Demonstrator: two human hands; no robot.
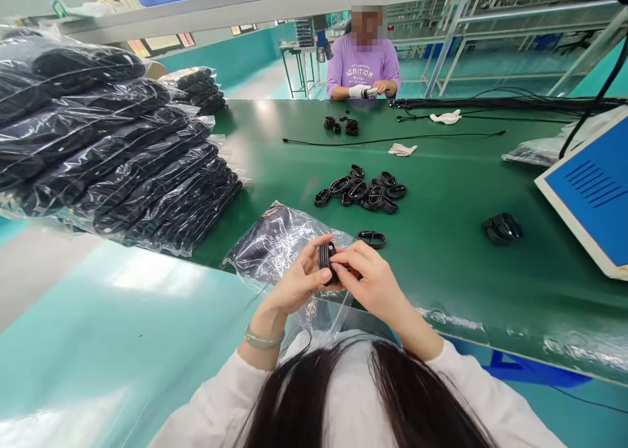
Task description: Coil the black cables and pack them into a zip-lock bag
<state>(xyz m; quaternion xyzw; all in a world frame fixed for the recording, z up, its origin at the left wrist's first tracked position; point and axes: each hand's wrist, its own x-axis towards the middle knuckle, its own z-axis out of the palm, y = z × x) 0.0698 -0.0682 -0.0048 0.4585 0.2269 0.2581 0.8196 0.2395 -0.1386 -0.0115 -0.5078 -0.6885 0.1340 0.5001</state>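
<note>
The left hand is half curled around a coiled black cable, thumb at the near side and fingers behind, seemingly to keep the loops bundled and upright. The right hand is nearly closed, its thumb and index fingertips pinching at the coil's right side; the left grip probably steadies the coil for this finer work. The exact spot pinched is too small to tell.

Just beyond and left of the hands lies a clear plastic bag with black coils inside, probably kept there for short reach. 1 loose coil rests just past the right hand, and farther forward a heap of coiled cables sits within likely reach of both hands. Well to the right, 1 separate dark bundle lies near a blue machine.

Left of the hands, filled bags are stacked flat, presumably to save table space. Across the green table, a co-worker in purple handles something small.
</note>
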